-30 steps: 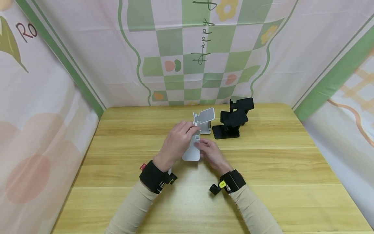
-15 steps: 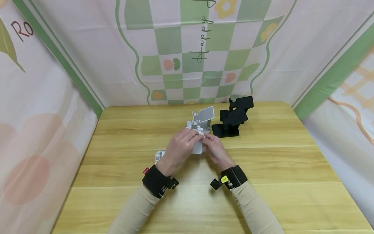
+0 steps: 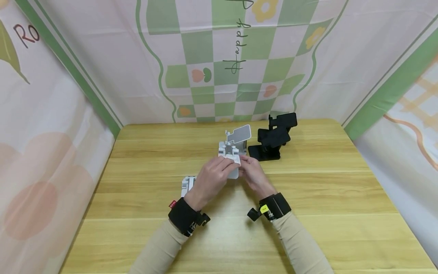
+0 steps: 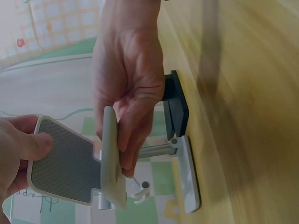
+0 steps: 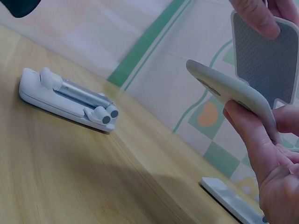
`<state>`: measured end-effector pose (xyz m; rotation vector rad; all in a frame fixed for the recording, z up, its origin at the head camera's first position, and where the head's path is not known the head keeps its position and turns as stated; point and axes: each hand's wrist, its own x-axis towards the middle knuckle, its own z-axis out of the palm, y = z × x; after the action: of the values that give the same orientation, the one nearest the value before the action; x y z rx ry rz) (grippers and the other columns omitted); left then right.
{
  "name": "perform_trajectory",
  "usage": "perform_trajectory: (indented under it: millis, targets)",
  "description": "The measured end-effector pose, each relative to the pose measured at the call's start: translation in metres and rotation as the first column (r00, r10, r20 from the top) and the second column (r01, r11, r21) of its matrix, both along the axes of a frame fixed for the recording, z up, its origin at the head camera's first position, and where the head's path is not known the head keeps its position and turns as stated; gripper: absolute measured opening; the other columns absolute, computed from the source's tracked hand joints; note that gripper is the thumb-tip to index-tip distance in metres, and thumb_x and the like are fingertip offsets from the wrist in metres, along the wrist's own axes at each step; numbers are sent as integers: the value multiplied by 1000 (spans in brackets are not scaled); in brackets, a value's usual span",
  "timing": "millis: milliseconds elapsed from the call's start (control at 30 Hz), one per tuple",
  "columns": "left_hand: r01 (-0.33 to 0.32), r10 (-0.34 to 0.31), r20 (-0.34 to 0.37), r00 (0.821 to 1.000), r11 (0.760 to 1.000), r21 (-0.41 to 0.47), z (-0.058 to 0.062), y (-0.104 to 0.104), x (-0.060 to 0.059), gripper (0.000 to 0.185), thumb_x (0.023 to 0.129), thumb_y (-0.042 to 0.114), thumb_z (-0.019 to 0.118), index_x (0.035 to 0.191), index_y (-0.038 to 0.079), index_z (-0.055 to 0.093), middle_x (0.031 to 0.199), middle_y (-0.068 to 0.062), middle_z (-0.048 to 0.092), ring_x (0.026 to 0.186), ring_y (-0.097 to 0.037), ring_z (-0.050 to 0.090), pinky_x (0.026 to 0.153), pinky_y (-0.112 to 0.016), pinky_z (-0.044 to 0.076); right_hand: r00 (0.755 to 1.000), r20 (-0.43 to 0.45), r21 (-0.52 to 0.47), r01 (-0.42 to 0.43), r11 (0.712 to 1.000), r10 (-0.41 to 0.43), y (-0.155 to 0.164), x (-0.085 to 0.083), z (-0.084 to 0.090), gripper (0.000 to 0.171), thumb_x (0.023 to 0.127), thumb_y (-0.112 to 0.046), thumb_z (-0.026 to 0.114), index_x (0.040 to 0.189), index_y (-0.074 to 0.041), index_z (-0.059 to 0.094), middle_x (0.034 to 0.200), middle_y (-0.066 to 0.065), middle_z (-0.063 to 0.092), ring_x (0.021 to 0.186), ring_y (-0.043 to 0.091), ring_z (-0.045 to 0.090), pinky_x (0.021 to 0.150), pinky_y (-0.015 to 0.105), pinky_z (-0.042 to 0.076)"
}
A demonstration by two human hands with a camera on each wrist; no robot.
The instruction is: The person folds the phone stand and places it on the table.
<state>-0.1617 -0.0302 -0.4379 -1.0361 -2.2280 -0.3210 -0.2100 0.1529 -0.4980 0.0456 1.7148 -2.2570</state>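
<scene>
White hinged stand (image 3: 231, 160), seemingly half-unfolded

Both forearms, in beige sleeves with black wrist bands, reach forward and converge, so the two hands meet fingertip to fingertip. The left hand (image 3: 209, 178) is turned palm down, its fingers curled forward, with the thumb (image 4: 35, 142) pressed flat on a grey pad that sits under its tip. The right hand (image 3: 252, 174) lies just beside the left fingertips, its fingers (image 4: 135, 135) curled and pinching a thin white plate (image 5: 233, 95) edge-on between thumb and fingers. Both wrists are raised, knuckles uppermost.
</scene>
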Motion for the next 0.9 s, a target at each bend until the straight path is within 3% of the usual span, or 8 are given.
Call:
perform_trajectory:
  millis: [567,700,900]
  targets:
    - [3,-4,-49,999,1000,-3,-19,-1,4,22,85,9,84,106,12,80,105,3,77,95,-10,69,91,-22,56,1000,2,-33,11,999,-11,-1,1,0,46,107,-4,49,147,16,40,107,0,73,89,7,71,74,19,59]
    - [0,0,-24,1000,1000,8,-20,0,5,23,84,7,84,106,12,80,106,3,76,96,-10,68,92,-23,56,1000,10,-16,8,1000,-8,0,1,0,46,108,-5,50,148,14,41,109,1,72,90,7,70,73,19,59]
    - [32,-34,73,997,999,37,-13,0,4,17,87,5,81,102,11,78,103,2,75,94,-12,66,88,-23,55,1000,5,-15,0,1000,0,0,2,1,48,108,-7,49,149,15,39,109,0,73,89,7,70,73,18,58]
